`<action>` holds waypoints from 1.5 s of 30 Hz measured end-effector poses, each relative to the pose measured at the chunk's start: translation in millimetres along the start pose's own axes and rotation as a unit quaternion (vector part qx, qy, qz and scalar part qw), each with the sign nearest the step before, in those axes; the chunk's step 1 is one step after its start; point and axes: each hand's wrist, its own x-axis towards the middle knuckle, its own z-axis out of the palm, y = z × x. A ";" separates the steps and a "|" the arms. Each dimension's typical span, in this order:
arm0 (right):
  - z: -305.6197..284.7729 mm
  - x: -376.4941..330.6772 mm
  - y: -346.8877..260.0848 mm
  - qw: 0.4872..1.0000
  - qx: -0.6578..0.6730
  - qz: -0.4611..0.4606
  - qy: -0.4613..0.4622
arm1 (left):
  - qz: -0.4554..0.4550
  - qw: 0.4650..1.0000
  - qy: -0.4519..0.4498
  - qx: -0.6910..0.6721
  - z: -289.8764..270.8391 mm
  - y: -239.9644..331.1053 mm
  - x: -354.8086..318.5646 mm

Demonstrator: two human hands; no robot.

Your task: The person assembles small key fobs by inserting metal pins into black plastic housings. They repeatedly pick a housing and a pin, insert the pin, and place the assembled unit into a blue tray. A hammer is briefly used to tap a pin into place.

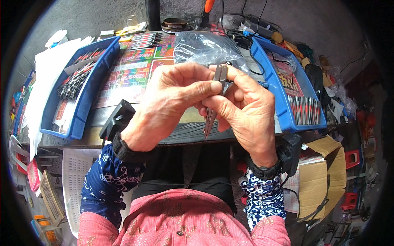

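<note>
Hands working a metal folding tool above the bench — left hand pinching its top, right hand cradling the shaft; judging by the grip, keeping fingers off pivot & tip is helping.

**Both hands raised together at chest height**

The left hand was lifted in front of the body, its fingers curled and its thumb pressed flat toward the right. The right hand met it, palm turned inward, forefinger arched over the top and thumb pinched in beneath. Both forearms rose from the lower edge, each in a blue-and-white patterned sleeve with a black wristband.
</note>
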 end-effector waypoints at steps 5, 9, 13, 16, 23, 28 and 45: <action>-16.4 -4.2 -3.8 0.999 0.001 0.006 -0.032 | -0.092 0.994 -0.056 0.006 -5.1 5.5 -13.2; -22.8 -11.1 1.8 0.995 0.051 0.028 -0.082 | -0.151 0.982 -0.116 0.015 -9.4 1.9 -22.0; -22.7 -19.6 12.7 0.993 0.076 0.051 -0.079 | -0.166 0.983 -0.083 0.003 -8.0 -10.8 -30.0; -17.0 -20.3 25.3 0.994 0.097 0.038 -0.021 | -0.099 0.994 -0.010 0.042 -0.4 -24.1 -34.7; -6.7 -23.3 44.5 0.997 0.058 0.004 0.051 | 0.087 0.944 0.077 0.309 7.2 -47.2 -36.1; -2.1 -19.7 52.1 0.997 0.057 0.017 0.056 | 0.103 0.933 0.084 0.335 2.7 -51.0 -32.2; -89.8 74.6 111.5 0.812 -0.577 -0.069 0.044 | 0.096 0.895 0.078 0.428 -17.8 -49.1 -26.0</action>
